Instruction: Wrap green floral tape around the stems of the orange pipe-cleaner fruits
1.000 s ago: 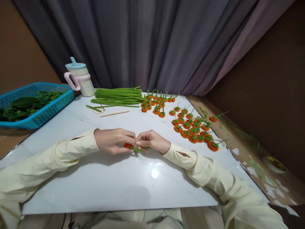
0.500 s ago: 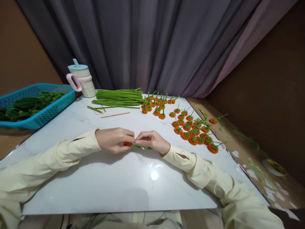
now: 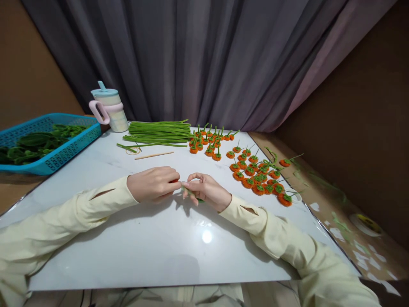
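My left hand (image 3: 155,184) is closed round a small orange pipe-cleaner fruit (image 3: 174,181), mostly hidden by the fingers. Facing it just above the table, my right hand (image 3: 209,190) pinches a green pipe cleaner (image 3: 188,190) between thumb and forefinger, its other fingers loosely spread. A bit of green shows under the right palm. Whether the green strand is joined to the orange piece is too small to tell. Finished-looking orange fruits with green tops and stems (image 3: 249,171) stand in a group to the right. Another such group (image 3: 209,140) is farther back.
A bundle of green pipe cleaners (image 3: 159,131) lies at the back, with a thin wooden stick (image 3: 154,155) before it. A lidded cup (image 3: 111,111) stands back left beside a blue basket (image 3: 47,166) of green pieces. Paper scraps and a tape roll (image 3: 366,224) lie right of the table.
My left hand has turned over the orange fruit, covering more of it. The right fingers have loosened and spread around the green strand, which has shifted slightly.
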The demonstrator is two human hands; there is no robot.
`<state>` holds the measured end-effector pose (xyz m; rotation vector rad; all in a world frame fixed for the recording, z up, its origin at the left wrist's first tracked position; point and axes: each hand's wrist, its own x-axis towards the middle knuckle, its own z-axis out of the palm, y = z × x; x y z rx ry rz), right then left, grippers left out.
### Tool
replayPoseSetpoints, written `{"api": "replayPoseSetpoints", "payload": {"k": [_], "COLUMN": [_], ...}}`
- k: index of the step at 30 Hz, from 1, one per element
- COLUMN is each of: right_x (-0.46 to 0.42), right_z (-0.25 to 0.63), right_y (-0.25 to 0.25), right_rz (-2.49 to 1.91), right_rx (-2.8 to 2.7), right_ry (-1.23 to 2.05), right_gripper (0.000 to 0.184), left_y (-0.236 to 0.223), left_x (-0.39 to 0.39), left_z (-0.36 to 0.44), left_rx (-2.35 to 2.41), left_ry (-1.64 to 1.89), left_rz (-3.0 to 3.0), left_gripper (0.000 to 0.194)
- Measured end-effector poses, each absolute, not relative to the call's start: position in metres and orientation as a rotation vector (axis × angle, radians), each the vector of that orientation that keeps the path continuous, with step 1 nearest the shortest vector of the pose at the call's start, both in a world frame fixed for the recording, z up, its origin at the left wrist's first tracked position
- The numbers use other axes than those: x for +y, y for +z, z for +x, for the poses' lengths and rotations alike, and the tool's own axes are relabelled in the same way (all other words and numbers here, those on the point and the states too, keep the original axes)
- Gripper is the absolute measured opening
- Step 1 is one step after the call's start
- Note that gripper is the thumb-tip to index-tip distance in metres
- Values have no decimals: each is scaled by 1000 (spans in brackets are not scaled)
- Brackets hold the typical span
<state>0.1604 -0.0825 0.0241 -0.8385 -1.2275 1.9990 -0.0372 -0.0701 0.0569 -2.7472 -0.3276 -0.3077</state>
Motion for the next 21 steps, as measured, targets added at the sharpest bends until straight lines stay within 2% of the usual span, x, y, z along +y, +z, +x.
{"api": "replayPoseSetpoints", "payload": {"k": [10,17,21], "right_x": [-85,-82,-79], "right_z": [161,159,160], "right_y": [32,28,26], "right_rz": [-921,-824,-776], "right_rx": [-1062,-1061,-1117], "right_ry": [1982,2160,2154], "right_gripper": [33,26,21], "left_y": [53,46,44], "left_x": [-63,-62,-61], "left_z": [-39,-39,-40], "left_rx": [-211,-109,-94], "left_ry": [-465,-449,-505], "left_rz": [-2529,-2395,-2405], "left_gripper": [28,30,25]}}
